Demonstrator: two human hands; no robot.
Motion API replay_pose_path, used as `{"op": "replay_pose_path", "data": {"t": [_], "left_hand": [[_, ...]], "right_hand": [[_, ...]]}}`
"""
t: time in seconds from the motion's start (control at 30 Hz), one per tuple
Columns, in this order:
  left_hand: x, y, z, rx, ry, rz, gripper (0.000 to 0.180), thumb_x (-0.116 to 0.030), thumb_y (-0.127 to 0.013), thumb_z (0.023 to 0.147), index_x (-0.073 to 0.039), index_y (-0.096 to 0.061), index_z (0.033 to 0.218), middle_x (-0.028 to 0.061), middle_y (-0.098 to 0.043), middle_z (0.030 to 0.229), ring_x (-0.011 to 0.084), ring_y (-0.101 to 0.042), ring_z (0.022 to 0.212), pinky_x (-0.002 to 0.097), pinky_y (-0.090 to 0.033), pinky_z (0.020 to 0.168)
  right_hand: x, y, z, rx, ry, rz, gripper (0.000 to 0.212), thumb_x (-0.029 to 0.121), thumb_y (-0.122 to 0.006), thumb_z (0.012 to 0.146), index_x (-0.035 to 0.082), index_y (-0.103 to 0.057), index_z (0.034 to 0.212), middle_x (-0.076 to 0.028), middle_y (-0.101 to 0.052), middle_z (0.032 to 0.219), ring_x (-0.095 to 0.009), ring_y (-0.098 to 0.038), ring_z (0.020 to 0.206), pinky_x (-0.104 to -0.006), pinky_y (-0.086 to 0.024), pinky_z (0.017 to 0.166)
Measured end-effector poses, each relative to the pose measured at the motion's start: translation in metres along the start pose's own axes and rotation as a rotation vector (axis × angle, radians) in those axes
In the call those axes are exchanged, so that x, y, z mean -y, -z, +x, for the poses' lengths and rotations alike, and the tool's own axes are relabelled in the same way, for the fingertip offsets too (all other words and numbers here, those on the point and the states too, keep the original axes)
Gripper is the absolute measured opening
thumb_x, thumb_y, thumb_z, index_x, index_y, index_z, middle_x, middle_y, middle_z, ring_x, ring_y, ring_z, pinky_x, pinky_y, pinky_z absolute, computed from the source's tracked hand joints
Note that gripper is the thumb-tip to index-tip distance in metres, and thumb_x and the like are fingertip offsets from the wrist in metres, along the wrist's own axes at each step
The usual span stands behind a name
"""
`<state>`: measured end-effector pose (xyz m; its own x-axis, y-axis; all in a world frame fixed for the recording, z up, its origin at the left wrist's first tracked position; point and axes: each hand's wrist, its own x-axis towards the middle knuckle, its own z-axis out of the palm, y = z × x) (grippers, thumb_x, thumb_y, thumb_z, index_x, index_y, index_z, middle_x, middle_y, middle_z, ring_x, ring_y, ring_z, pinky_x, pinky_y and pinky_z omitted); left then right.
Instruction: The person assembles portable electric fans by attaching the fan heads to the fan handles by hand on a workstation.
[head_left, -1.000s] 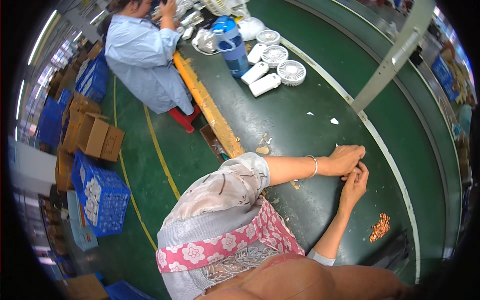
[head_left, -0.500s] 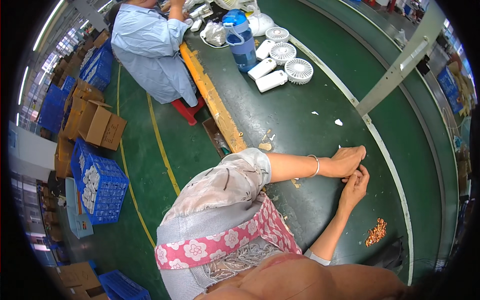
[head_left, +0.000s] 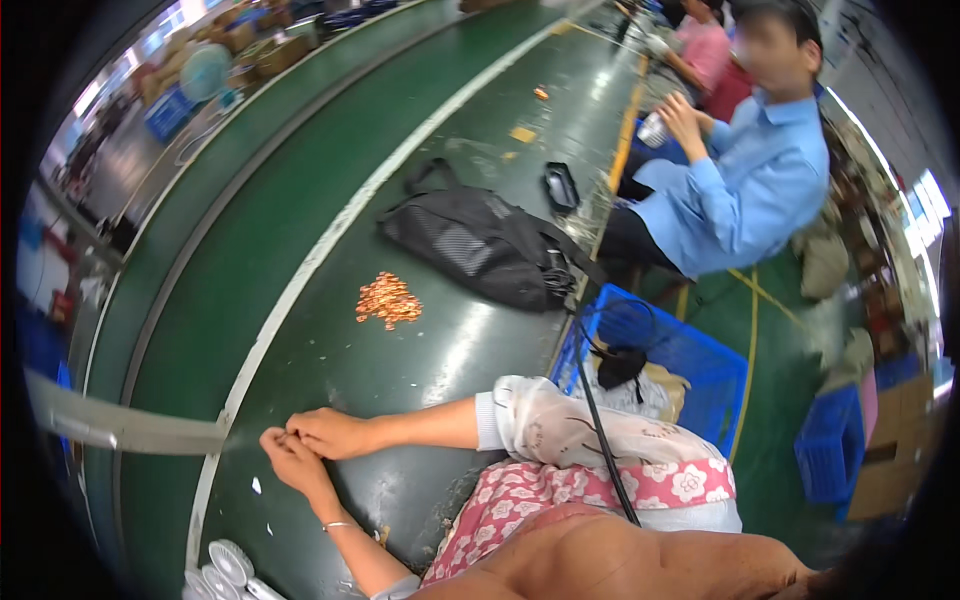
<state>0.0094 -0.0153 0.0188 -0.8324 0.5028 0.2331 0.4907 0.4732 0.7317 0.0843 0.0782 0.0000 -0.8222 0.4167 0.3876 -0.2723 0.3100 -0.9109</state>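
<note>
pinching sth tiny w/ both hands (head_left: 300, 445) together on green belt (head_left: 330, 240), copper bits (head_left: 388, 299) nearby

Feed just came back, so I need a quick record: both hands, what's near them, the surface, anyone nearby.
left hand: low over the belt, fingertips meeting the right hand
right hand: fingers curled; anything pinched is too small to tell
nearest: pile of small copper-coloured parts
beyond: black bag
surface: green conveyor belt
nearby: person in a blue shirt, seated
</note>
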Motion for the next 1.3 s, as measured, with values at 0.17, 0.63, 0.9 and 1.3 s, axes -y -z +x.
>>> {"op": "replay_pose_path", "data": {"t": [0.17, 0.63, 0.9, 1.3], "left_hand": [[-0.009, -0.02, 0.001, 0.0, -0.169, -0.018, 0.011, -0.013, -0.044, 0.087, -0.003, -0.048, 0.09, 0.01, -0.052, 0.069, 0.0211, -0.05, 0.06, 0.0359, -0.041, 0.058], [-0.001, -0.013, -0.003, -0.021, -0.123, -0.091, 0.012, -0.011, -0.046, 0.086, 0.0, -0.046, 0.092, 0.0087, -0.053, 0.063, 0.0183, -0.052, 0.056, 0.0332, -0.042, 0.056], [0.002, -0.016, -0.003, -0.021, -0.097, -0.155, 0.012, -0.008, -0.052, 0.087, 0.001, -0.047, 0.093, 0.0109, -0.058, 0.065, 0.0171, -0.057, 0.057, 0.0308, -0.044, 0.055], [-0.013, -0.011, -0.002, 0.002, -0.046, -0.125, 0.01, -0.008, -0.051, 0.089, -0.002, -0.046, 0.095, 0.007, -0.059, 0.064, 0.0138, -0.057, 0.055, 0.0289, -0.044, 0.054]], "right_hand": [[-0.004, 0.018, -0.009, -0.085, 0.054, -0.031, 0.016, 0.003, -0.048, 0.082, -0.003, -0.052, 0.096, -0.022, -0.059, 0.083, -0.039, -0.058, 0.077, -0.0428, -0.046, 0.068], [0.002, 0.012, -0.01, -0.061, 0.014, 0.0, 0.016, 0.003, -0.05, 0.078, -0.004, -0.054, 0.092, -0.024, -0.061, 0.083, -0.04, -0.06, 0.078, -0.0447, -0.046, 0.066], [-0.001, 0.012, -0.011, -0.011, -0.001, 0.06, 0.014, 0.002, -0.048, 0.084, -0.002, -0.051, 0.097, -0.018, -0.061, 0.083, -0.029, -0.063, 0.069, -0.0366, -0.05, 0.06], [0.011, 0.019, -0.005, 0.035, -0.132, 0.083, 0.014, 0.001, -0.047, 0.082, -0.004, -0.05, 0.094, -0.02, -0.061, 0.075, -0.032, -0.063, 0.065, -0.0388, -0.05, 0.058]]}}
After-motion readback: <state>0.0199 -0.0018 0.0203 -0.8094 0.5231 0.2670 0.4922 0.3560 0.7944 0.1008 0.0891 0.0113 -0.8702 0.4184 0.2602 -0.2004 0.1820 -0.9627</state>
